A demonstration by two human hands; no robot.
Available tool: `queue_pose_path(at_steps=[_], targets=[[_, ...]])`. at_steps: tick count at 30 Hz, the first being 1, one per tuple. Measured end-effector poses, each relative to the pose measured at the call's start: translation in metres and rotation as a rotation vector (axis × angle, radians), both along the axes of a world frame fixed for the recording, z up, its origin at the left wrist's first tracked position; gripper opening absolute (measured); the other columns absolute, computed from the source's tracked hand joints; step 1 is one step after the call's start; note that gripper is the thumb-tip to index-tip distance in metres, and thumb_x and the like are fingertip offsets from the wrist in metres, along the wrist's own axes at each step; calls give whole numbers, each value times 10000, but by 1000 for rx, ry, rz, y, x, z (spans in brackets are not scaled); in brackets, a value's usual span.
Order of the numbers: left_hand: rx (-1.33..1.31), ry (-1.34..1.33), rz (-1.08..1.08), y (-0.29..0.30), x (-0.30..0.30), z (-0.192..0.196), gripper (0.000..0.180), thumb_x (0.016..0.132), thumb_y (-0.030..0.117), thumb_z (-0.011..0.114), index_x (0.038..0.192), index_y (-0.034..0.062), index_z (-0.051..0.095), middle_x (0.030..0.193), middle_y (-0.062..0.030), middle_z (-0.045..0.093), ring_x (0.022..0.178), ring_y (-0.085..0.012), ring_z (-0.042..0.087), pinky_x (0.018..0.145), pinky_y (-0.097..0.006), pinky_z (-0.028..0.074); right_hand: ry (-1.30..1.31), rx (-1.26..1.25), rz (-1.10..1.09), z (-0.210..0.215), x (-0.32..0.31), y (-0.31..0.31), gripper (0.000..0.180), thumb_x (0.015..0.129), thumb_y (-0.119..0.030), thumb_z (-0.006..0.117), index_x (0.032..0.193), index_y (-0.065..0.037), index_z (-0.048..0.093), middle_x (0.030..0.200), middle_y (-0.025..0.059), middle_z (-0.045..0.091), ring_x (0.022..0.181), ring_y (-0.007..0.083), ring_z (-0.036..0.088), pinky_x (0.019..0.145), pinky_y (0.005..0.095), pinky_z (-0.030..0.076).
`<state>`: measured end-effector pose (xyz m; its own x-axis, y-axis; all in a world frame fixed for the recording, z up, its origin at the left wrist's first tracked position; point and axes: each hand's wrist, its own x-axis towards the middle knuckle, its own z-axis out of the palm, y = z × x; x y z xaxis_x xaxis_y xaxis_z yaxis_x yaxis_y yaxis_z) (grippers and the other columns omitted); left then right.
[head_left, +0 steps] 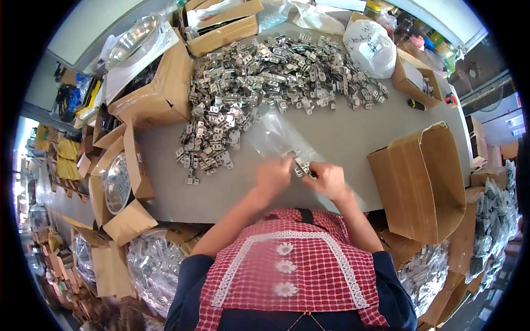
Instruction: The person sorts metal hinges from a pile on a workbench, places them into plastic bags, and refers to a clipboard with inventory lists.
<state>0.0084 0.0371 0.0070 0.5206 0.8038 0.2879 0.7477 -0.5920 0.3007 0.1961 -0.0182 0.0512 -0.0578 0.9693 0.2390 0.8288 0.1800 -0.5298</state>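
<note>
In front of my apron, both hands meet over the grey table. My right hand (329, 181) is closed round a metal cabinet hinge (301, 167), whose plate end sticks out toward my left hand. My left hand (274, 175), somewhat blurred, has its fingers curled together at the near end of a clear plastic bag (280, 135). The bag lies stretched away from me, toward a large heap of similar hinges (276, 69). A lower part of that heap (212, 135) spreads down the left side, close to my left hand.
An open cardboard box (406, 182) stands at the table's right edge. On the left are a bigger carton (165, 88) and a box with a bag of small parts (117, 182). A white bag (370, 48) and a small box (417, 83) sit far right.
</note>
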Motion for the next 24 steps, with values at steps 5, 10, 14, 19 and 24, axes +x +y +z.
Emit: queue_pose_path(at_steps=[5, 10, 14, 19, 24], targets=[[-70, -93, -136, -15, 12, -19, 458, 803, 157, 605, 1247, 52, 570, 727, -136, 668, 653, -336, 660, 557, -460, 520, -98, 105, -238, -27, -20, 1, 352, 782, -371, 711, 644, -82, 565, 576, 124, 588, 508, 334, 591, 476, 424, 479], [-428, 137, 85, -9, 7, -19, 616, 834, 194, 600, 1393, 14, 412, 738, -179, 677, 679, -371, 678, 591, -476, 535, -33, 98, -66, -33, -31, 0, 164, 814, -198, 670, 743, -83, 578, 723, 87, 649, 628, 275, 639, 555, 392, 506], [-446, 170, 139, -8, -1, -23, 613, 879, 249, 589, 1397, -9, 387, 737, -184, 678, 668, -384, 682, 591, -495, 535, -122, 251, 188, -31, -25, 7, 122, 758, -123, 645, 864, -68, 621, 937, 80, 657, 896, 265, 627, 802, 386, 493], [-334, 163, 178, -14, -3, -26, 582, 843, 210, 605, 1357, 14, 414, 731, -172, 671, 635, -352, 680, 549, -466, 538, 9, 159, 280, -35, -20, 12, 346, 735, -63, 600, 1079, -67, 641, 1055, 106, 640, 1058, 310, 564, 990, 431, 398], [-182, 40, 134, -15, -6, -20, 562, 838, 192, 605, 1354, 46, 440, 731, -160, 662, 599, -339, 656, 522, -459, 524, -26, 76, 312, -43, -18, 18, 433, 724, -44, 584, 1154, -64, 624, 1088, 120, 638, 1073, 324, 560, 988, 445, 382]])
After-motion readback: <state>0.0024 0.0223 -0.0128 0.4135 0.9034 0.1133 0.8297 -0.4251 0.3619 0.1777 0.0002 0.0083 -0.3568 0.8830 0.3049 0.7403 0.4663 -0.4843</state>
